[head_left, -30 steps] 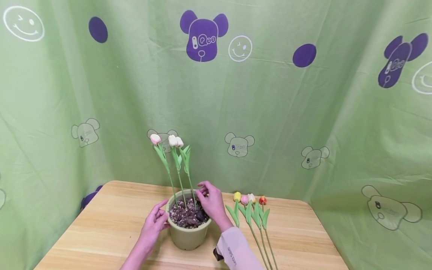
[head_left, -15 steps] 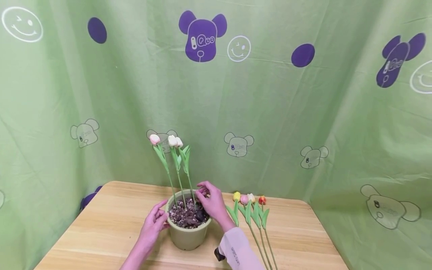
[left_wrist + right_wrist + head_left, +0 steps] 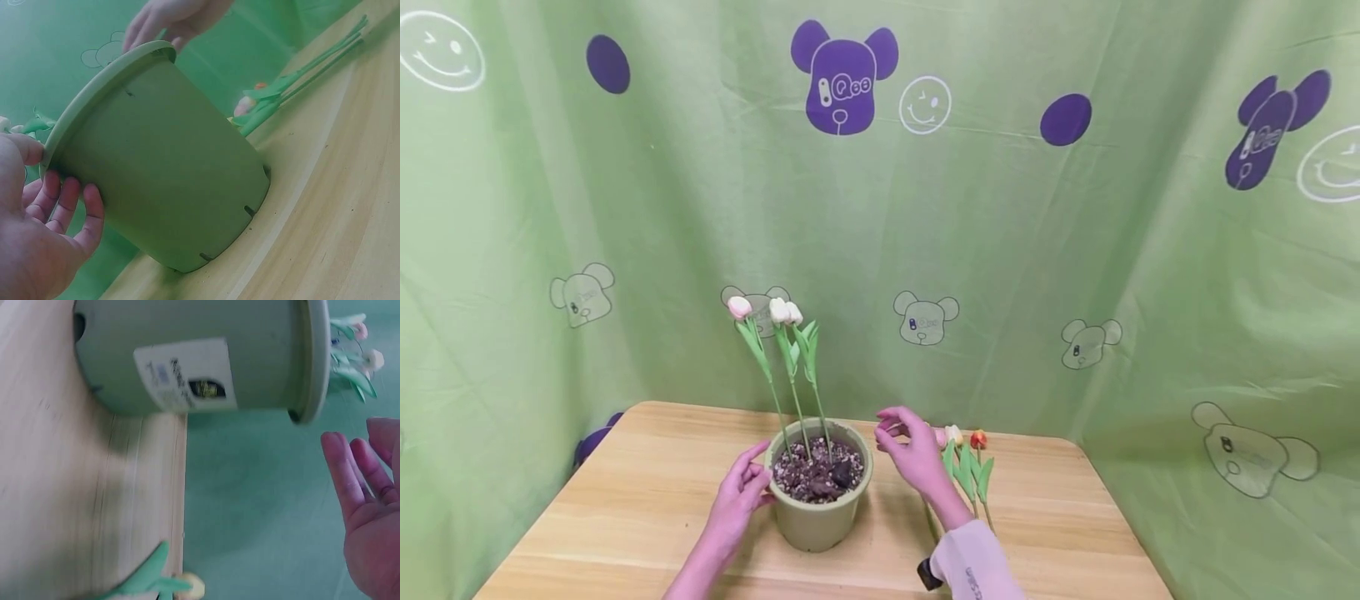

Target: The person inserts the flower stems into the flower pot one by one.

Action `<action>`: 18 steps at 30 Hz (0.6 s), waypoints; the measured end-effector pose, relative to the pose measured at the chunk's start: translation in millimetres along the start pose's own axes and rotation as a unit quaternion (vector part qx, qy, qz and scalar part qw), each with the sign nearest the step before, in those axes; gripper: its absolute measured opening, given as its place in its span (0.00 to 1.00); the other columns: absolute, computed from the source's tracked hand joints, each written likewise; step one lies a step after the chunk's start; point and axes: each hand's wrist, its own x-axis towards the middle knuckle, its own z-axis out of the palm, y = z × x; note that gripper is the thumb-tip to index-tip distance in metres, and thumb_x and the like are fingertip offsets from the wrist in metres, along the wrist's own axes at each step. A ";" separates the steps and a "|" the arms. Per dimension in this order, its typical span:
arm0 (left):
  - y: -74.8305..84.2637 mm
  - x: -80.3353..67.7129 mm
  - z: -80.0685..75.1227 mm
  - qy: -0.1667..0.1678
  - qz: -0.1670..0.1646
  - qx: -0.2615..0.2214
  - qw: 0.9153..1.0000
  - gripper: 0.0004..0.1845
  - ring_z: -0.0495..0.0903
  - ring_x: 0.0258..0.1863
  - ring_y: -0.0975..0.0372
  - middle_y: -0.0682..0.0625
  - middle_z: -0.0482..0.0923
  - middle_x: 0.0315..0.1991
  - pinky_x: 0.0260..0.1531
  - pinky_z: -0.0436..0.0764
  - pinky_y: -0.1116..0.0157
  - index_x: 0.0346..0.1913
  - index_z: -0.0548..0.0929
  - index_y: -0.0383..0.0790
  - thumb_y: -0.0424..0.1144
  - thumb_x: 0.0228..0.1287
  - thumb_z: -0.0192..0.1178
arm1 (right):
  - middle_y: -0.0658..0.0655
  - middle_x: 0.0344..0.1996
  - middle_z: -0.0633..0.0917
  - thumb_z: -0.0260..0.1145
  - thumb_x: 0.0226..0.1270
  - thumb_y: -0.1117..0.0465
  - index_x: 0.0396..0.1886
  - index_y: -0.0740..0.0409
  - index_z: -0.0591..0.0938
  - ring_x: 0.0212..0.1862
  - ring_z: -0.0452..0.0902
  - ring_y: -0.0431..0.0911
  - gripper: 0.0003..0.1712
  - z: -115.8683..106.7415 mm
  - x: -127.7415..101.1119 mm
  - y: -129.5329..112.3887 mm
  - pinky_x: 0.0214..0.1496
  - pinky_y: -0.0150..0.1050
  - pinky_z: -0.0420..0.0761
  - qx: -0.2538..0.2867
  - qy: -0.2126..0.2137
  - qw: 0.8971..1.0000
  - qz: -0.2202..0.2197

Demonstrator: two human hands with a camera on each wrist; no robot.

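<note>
Both hands are seen at the green flower pot [image 3: 818,512] that stands on the wooden desk [image 3: 625,508]. The left hand [image 3: 739,493] is laid against the pot's left side just under the rim, its fingers [image 3: 69,203] lightly bent along the wall and the thumb near the lip; the pot is touched and steadied rather than gripped. The right hand [image 3: 913,450] is held in the air just to the right of the pot, apart from it, with its fingers loosely spread and slightly curled and nothing held between them; in the right wrist view the open palm and straight fingers [image 3: 353,472] are shown beside the pot's rim without contact.

The pot is placed near the middle of the desk, upright, and is filled with dark gravel [image 3: 816,475]. Three artificial tulips [image 3: 778,350] are stuck upright in the gravel, one with a pink head and two with whitish heads, their green leaves leaning a little to the left. A white label [image 3: 184,374] with dark print is seen on the pot's wall in the right wrist view.

More loose tulips [image 3: 970,467] are lain flat on the desk just right of the right hand, partly hidden by it, with pink, cream and red heads pointing away from the person. A pale sleeve [image 3: 973,567] is worn on the right arm. A green curtain [image 3: 1075,250] printed with purple bears and smiling faces is hung behind and beside the desk.
</note>
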 end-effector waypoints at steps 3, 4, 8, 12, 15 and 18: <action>-0.3 0.4 0.7 0.000 0.001 0.003 1.000 0.30 0.81 0.42 0.61 0.43 0.77 0.45 0.48 0.88 0.65 0.78 0.63 0.36 0.30 0.76 0.53 | 0.65 0.42 0.84 0.68 0.67 0.74 0.53 0.65 0.82 0.43 0.85 0.54 0.15 -18.2 -9.0 6.8 0.45 0.39 0.92 -0.010 0.013 1.000 0.013; -0.3 0.2 1.1 0.000 0.001 0.002 1.000 0.30 0.81 0.42 0.61 0.43 0.77 0.45 0.48 0.88 0.65 0.78 0.63 0.36 0.30 0.76 0.53 | 0.64 0.42 0.84 0.68 0.68 0.73 0.53 0.64 0.82 0.43 0.85 0.52 0.15 -25.9 -12.4 10.5 0.45 0.36 0.91 -0.015 0.016 1.000 0.016; -1.4 -0.2 2.8 -0.006 0.002 -0.001 1.000 0.30 0.81 0.42 0.61 0.43 0.77 0.45 0.48 0.88 0.65 0.78 0.63 0.36 0.30 0.76 0.53 | 0.63 0.45 0.85 0.69 0.68 0.71 0.55 0.63 0.83 0.45 0.84 0.51 0.16 -56.6 -29.8 19.4 0.44 0.33 0.90 -0.060 0.051 0.995 0.055; -1.1 -1.3 2.7 -0.005 0.003 0.002 1.000 0.30 0.81 0.42 0.61 0.43 0.77 0.45 0.47 0.88 0.65 0.78 0.63 0.36 0.30 0.76 0.53 | 0.65 0.47 0.84 0.69 0.69 0.69 0.57 0.63 0.82 0.45 0.83 0.52 0.17 -85.7 -46.3 28.2 0.43 0.35 0.90 -0.111 0.075 0.986 0.095; 0.0 -1.6 1.5 0.001 0.006 0.003 1.000 0.29 0.81 0.40 0.61 0.43 0.77 0.44 0.46 0.88 0.66 0.78 0.63 0.35 0.30 0.76 0.53 | 0.65 0.47 0.84 0.68 0.71 0.68 0.58 0.64 0.81 0.44 0.83 0.52 0.18 -104.5 -55.8 37.8 0.43 0.38 0.91 -0.133 0.082 0.981 0.119; 0.9 -1.1 0.8 -0.002 0.007 -0.002 1.000 0.30 0.81 0.40 0.61 0.43 0.76 0.44 0.46 0.88 0.65 0.77 0.63 0.35 0.31 0.76 0.53 | 0.65 0.48 0.84 0.68 0.71 0.67 0.59 0.63 0.81 0.42 0.84 0.51 0.18 -120.8 -65.8 49.4 0.41 0.36 0.90 -0.151 0.090 0.974 0.141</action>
